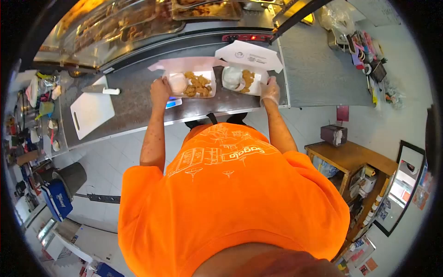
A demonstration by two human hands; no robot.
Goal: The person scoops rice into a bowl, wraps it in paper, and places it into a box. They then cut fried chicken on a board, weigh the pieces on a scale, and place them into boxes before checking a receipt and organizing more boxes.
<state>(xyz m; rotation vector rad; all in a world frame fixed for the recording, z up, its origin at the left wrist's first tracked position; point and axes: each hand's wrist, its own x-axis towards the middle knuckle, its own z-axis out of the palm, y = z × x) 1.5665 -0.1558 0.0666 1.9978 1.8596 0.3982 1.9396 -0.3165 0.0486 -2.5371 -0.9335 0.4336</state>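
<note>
Two paper food boxes stand side by side on the dark counter, lids folded back. In the left box (213, 88) lie a pale wrapped bundle (177, 84) and brown fried pieces (198, 86). The right box (263, 76) contains a bundle in clear plastic (232, 77) beside more brown fried pieces (248, 81). My left hand (160, 91) grips the left box by its outer left edge, its fingertips partly hidden. Wearing a clear plastic glove, my right hand (270, 90) is closed on the right box's outer right edge.
A white cutting board (94, 113) lies to the left, with a white-handled knife (110, 91) across its top. Behind the boxes is a glass case with trays of food (207, 11). A blue-lit device (173, 103) sits at the counter's front edge.
</note>
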